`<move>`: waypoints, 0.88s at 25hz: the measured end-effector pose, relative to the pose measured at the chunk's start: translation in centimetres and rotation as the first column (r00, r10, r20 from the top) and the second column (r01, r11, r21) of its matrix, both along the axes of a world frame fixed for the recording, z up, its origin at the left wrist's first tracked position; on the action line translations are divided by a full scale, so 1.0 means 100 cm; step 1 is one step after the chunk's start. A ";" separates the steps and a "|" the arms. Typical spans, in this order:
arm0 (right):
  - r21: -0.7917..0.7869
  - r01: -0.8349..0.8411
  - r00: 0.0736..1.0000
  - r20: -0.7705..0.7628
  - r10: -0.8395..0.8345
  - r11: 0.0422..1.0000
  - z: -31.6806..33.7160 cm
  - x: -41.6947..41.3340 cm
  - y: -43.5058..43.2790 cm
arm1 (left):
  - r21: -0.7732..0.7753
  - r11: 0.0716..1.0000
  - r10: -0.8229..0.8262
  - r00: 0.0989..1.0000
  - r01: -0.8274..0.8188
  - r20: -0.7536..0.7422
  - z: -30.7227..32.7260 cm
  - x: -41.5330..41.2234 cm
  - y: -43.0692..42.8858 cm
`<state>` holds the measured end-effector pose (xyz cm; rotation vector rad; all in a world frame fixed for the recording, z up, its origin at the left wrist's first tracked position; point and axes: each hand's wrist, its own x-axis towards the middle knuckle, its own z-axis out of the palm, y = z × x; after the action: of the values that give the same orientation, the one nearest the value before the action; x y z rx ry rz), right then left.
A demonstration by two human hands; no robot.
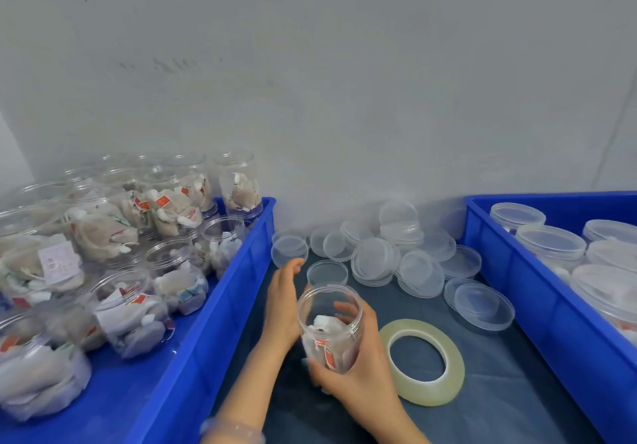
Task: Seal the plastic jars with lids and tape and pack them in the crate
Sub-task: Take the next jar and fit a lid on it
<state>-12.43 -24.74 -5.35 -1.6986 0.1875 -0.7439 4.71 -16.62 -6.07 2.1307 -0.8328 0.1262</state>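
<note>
**Lidding step: jar open, no lid yet**

Head view: right hand (358,367) is wrapped round the filled jar (329,326), centre near, mouth uncovered. Left hand (282,302) has loose fingers and holds nothing, just left of the jar. My read on the next move: pick up the lid (326,273) just beyond and seat it square. Tape roll (455,364) lies to the right.

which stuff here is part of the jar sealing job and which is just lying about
Job: open tea-bag jar held by right hand, left hand, loose lids, tape roll, blue crate of unlidded jars, blue crate of lidded jars.
Just there: dark table cover, wall.
</note>
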 end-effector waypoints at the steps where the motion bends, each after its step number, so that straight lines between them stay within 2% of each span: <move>1: -0.023 0.009 1.000 -0.015 -0.009 1.000 -0.001 0.001 0.000 | 0.016 1.000 -0.016 1.000 0.016 -0.025 0.020 -0.003 -0.026; 2: -0.039 0.025 1.000 -0.018 -0.025 0.999 -0.002 0.003 0.001 | 0.172 0.983 -0.059 0.998 0.065 -0.038 0.017 -0.003 -0.039; 3: -0.055 0.038 0.999 -0.024 -0.040 0.998 -0.004 0.004 0.000 | 0.305 0.952 -0.045 0.998 0.033 0.032 0.008 0.007 -0.051; 5: -0.081 0.041 0.999 -0.027 -0.044 0.996 -0.005 0.005 -0.001 | 0.490 0.872 -0.059 0.996 0.020 0.065 -0.011 0.017 -0.050; 6: -0.082 0.044 0.999 -0.023 -0.046 0.996 -0.004 0.004 -0.002 | 0.444 0.896 -0.063 0.996 0.030 0.061 -0.018 0.017 -0.043; 8: -0.077 0.041 0.999 -0.011 -0.042 0.996 -0.006 0.002 -0.004 | 0.184 0.975 -0.108 0.991 0.121 -0.081 -0.014 0.002 -0.044; 10: -0.088 0.059 0.998 0.000 -0.059 0.994 -0.008 0.001 -0.004 | -0.034 0.999 -0.015 0.981 0.009 -0.194 -0.009 -0.005 -0.040; 11: -0.095 0.071 0.997 -0.007 -0.072 0.993 -0.009 -0.001 -0.003 | -0.035 0.999 -0.015 0.986 0.009 -0.168 -0.014 -0.006 -0.039; 13: -0.107 0.094 0.995 -0.022 -0.097 0.990 -0.009 -0.002 -0.002 | 0.137 0.989 -0.036 0.991 0.054 -0.127 -0.008 -0.013 -0.024; 15: -0.132 0.129 0.990 -0.033 -0.134 0.983 -0.009 -0.003 -0.003 | 0.160 0.984 -0.051 0.985 0.078 -0.166 0.005 -0.019 -0.022; 16: -0.145 0.147 0.987 -0.039 -0.154 0.978 -0.009 -0.004 -0.003 | 0.234 0.970 -0.038 0.992 0.066 -0.121 0.016 -0.020 -0.020; 17: -0.151 0.163 0.984 -0.048 -0.172 0.975 -0.008 -0.004 -0.004 | 0.187 0.979 -0.062 0.991 0.084 -0.121 0.025 -0.018 -0.014; 19: -0.138 0.188 0.978 -0.068 -0.199 0.972 -0.009 -0.003 -0.005 | 0.121 0.966 -0.195 0.949 0.230 -0.246 0.050 -0.018 0.001; 22: -0.117 0.203 0.976 -0.060 -0.211 0.972 -0.008 -0.004 -0.006 | 0.472 0.819 -0.286 0.945 0.327 -0.159 0.098 -0.024 0.021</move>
<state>-12.84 -25.33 -6.13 -1.8309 0.3847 -0.8608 2.34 -14.48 3.73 2.4077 -1.2525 -0.3835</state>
